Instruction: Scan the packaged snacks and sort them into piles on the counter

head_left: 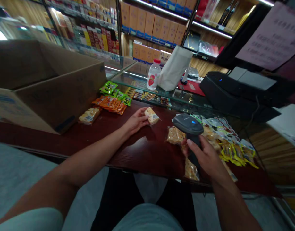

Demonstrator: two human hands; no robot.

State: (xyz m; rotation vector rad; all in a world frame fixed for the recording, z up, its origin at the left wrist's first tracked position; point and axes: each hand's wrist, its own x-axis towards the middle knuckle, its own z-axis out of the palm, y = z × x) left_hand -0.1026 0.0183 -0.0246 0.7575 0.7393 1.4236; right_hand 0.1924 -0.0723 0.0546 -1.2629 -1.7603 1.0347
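Note:
My left hand (137,121) holds a small clear-wrapped snack packet (152,115) with its barcode label facing up, above the dark red counter (142,154). In my right hand (206,154) is a black barcode scanner (188,124), gripped by its handle, with a blue light lit on top. Its head points toward the packet, and the two stay apart. A wrapped snack (175,135) lies just left of the scanner, and another packet (191,170) is partly hidden below my right hand. More wrapped packets lie behind that hand.
A large open cardboard box (65,93) stands at left, beside orange packets (111,103), green packets (109,87) and a wrapped snack (89,115). Yellow-edged packets (234,152) lie at right. A bottle (153,75), white bag (175,69) and black printer (234,93) stand behind.

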